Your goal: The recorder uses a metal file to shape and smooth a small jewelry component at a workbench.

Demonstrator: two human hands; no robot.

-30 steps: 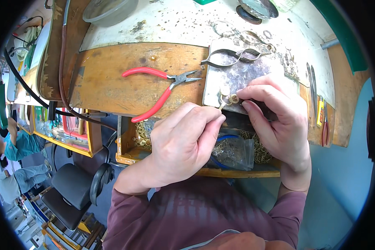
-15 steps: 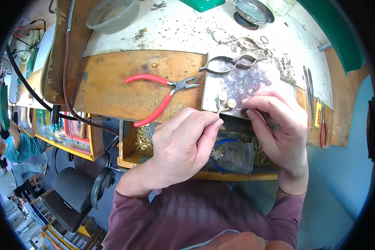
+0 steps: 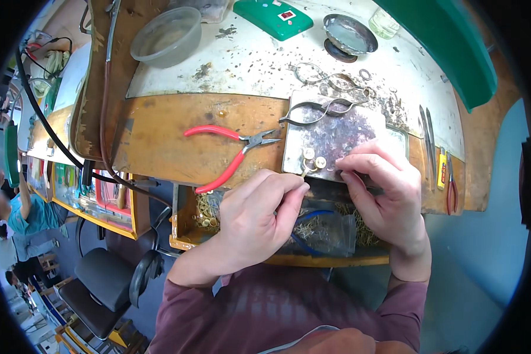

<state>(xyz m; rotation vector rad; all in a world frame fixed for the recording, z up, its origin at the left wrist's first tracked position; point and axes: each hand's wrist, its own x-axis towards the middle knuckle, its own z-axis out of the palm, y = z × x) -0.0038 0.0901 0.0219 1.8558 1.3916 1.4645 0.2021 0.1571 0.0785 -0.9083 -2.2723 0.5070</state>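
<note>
A worn wooden bench spans the middle, with a pale blue surface curving along the right. To the left, a black chair stands on a bluish-grey floor, near an open wooden drawer.

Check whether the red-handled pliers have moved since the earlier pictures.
No. The red-handled pliers lie where they were on the wooden bench, tips still just left of the square slab; the camera's whole view has shifted instead.
</note>
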